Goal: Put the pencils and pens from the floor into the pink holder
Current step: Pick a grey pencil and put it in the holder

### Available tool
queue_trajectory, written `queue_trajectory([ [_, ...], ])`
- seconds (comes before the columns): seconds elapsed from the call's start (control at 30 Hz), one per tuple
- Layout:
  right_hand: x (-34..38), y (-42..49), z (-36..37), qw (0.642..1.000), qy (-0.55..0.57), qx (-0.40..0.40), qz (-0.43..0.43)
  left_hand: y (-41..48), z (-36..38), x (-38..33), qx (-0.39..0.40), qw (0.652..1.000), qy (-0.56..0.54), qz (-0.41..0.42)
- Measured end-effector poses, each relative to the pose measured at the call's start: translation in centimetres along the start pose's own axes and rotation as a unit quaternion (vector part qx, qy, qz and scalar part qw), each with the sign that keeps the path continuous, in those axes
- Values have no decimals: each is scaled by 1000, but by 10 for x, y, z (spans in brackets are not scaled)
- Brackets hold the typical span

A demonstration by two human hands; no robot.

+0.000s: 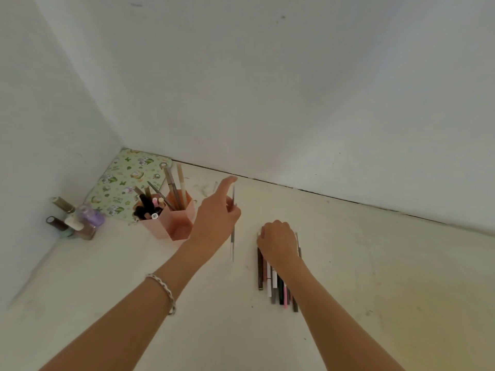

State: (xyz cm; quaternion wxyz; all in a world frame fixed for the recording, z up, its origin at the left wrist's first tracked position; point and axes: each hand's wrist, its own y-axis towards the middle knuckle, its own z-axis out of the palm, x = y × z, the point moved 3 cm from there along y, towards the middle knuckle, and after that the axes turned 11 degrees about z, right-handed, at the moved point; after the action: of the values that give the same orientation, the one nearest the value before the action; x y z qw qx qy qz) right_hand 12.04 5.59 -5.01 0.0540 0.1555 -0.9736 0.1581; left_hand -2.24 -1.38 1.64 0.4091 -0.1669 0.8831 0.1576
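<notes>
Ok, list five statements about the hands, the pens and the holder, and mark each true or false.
1. The left hand holds a thin pen to the right of the pink holder. True.
2. The right hand is lifted clear of the floor pens. False: it is down on them, fingers curled.
3. The pink holder is empty. False: pens already stand in it.
4. Small bottles stand in the corner, left of the holder. True.
5. The floor pens lie scattered widely. False: they lie side by side in one bunch.
</notes>
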Motion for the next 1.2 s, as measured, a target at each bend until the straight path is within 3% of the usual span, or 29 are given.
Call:
queue_trajectory([
  [0.2,14,-6,17,999,-32,-32,-18,-1,-19,-20,-47,998,-25,32],
  [0.33,24,-1,-3,975,220,-4,41,-1,-52,-18,-130,990,-31,54],
  [0.5,39,4,-61,858,511,-55,27,18,-121,0,-278,958,31,61],
  [0.57,49,2,-73,832,550,-75,2,23,-127,12,-262,962,58,42],
  [0.67,61,-3,-79,811,575,-106,-21,29,-114,27,-151,974,168,10],
  [0.73,70,-5,-79,803,583,-120,-35,29,-108,33,-93,963,253,-2],
  [0.97,116,-12,-74,804,557,-164,-127,22,-150,29,-211,961,181,-7],
  [1.07,143,-9,-58,850,487,-133,-153,17,-157,19,-219,964,149,3],
  [1.2,157,-10,-33,924,310,-106,-198,12,-151,10,-215,969,124,7],
])
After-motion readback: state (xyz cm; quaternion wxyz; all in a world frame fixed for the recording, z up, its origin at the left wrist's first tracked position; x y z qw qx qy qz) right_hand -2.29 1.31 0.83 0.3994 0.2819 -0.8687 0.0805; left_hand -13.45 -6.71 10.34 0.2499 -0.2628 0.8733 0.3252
